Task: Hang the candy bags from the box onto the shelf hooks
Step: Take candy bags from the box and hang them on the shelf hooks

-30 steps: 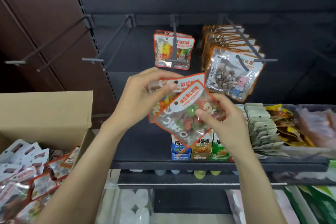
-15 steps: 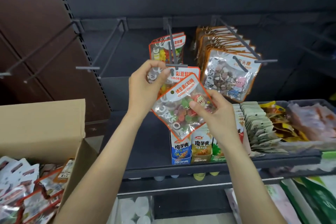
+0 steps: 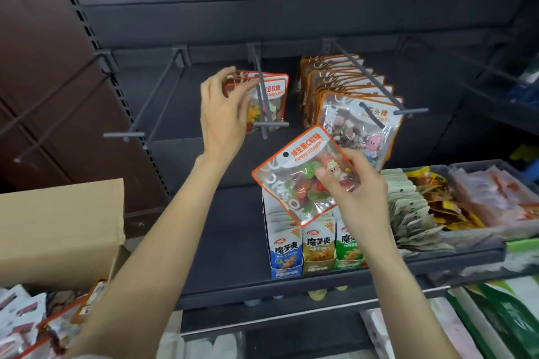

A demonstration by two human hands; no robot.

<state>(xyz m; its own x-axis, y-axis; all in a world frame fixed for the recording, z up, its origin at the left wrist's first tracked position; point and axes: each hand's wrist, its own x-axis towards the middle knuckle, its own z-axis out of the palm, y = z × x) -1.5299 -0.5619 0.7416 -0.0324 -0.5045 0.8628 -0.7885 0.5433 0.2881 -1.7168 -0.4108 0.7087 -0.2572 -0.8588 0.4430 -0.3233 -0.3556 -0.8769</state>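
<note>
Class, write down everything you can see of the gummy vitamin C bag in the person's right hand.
The gummy vitamin C bag is a clear, glossy plastic pouch with an orange-red border and a white header strip bearing red Chinese characters, "GUMMI VITAMIN C" and a round hang hole. Green, red and orange gummies and a small cartoon figure show through. It is tilted, header up and to the right, in front of the lower shelf, on no hook. Only the right hand pinches it, thumb on the front.

A shop: dark display shelving (image 3: 291, 277) with peg hooks (image 3: 264, 96), hanging snack packets (image 3: 358, 125), and a restocking carton (image 3: 58, 227).
</note>
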